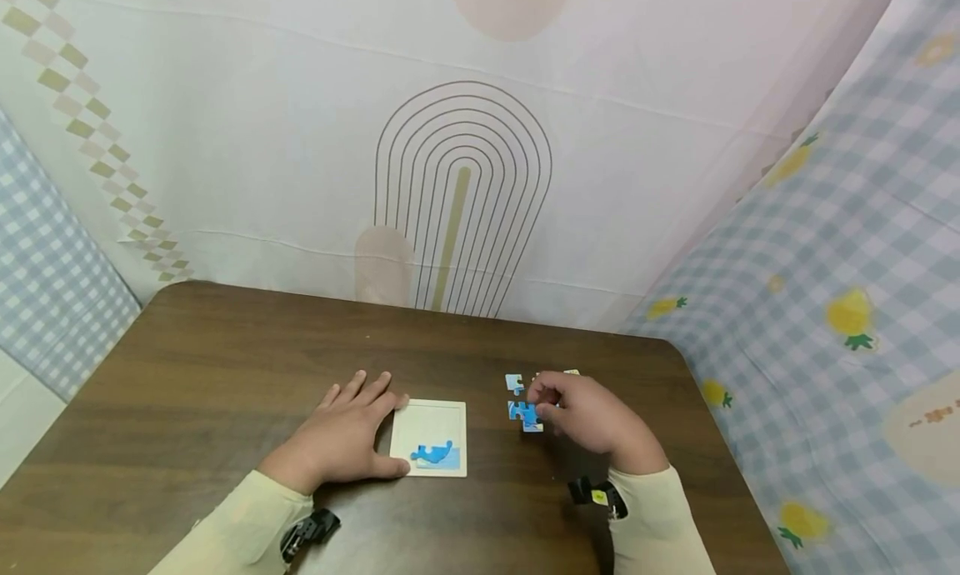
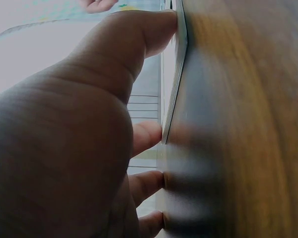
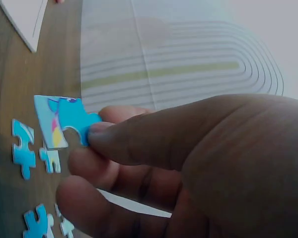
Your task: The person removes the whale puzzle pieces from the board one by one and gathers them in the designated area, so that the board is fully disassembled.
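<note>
A square, pale puzzle tray (image 1: 427, 421) lies on the table, with joined blue puzzle pieces (image 1: 438, 456) along its bottom right part. My left hand (image 1: 341, 437) rests at the tray's left side, fingers spread, thumb and index fingertip touching its edge. In the left wrist view the thumb (image 2: 161, 29) presses on the tray's edge. To the right of the tray, my right hand (image 1: 592, 412) is over loose pieces. In the right wrist view it pinches a blue puzzle piece (image 3: 54, 119) with pink and yellow marks between thumb and fingers; the fingers cover part of it.
Several loose puzzle pieces (image 3: 24, 153) lie near the right hand, some hidden behind it in the head view. The brown wooden table (image 1: 247, 350) meets a patterned cloth (image 1: 300, 142) at the back and a checked cloth (image 1: 795, 308) on the right.
</note>
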Tool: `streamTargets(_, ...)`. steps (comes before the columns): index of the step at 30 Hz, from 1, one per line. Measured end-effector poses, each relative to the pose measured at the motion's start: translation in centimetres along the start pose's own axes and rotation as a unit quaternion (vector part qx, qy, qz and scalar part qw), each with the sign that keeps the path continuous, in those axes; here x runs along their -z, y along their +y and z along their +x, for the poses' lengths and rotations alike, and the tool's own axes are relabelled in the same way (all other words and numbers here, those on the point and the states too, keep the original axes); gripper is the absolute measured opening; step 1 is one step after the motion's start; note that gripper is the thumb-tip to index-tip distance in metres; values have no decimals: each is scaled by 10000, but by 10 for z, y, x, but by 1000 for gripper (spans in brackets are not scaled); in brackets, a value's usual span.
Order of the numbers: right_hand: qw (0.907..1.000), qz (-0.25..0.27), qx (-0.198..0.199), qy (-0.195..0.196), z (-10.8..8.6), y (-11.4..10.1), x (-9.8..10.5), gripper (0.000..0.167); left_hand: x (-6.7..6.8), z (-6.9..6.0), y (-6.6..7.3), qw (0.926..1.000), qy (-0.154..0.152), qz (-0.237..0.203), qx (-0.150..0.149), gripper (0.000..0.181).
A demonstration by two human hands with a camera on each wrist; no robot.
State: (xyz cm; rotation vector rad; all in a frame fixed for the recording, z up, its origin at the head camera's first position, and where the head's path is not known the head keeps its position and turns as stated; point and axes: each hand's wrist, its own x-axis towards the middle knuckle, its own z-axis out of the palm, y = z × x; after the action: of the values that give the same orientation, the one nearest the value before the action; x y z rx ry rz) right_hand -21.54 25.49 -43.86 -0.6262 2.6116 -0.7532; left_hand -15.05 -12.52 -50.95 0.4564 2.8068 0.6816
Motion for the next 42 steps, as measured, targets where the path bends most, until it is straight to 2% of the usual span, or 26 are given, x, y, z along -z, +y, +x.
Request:
streamTargets(7,9990,44,-133,-421,-4,9,2,12,0,0,0,10000,-8,-27,7,100)
streamTargets(16,9972,-4,12,-748,5,16,-10,12,0,-1,-1,10000,-16,-13,0,100)
streamTargets(29,9966,-94,-52,-812,11,15,-22,16,-2,2,-3,10000,-15,30,4,101)
streamTargets(36,9965,-130,-113,-819,12,16,-23,16,-2,2,-3,9999,73,-35,-126,101)
streamTargets(42,9967,-110,-169,-785,11,15,-24,13,-3,2,-4,10000,-11,64,-37,101)
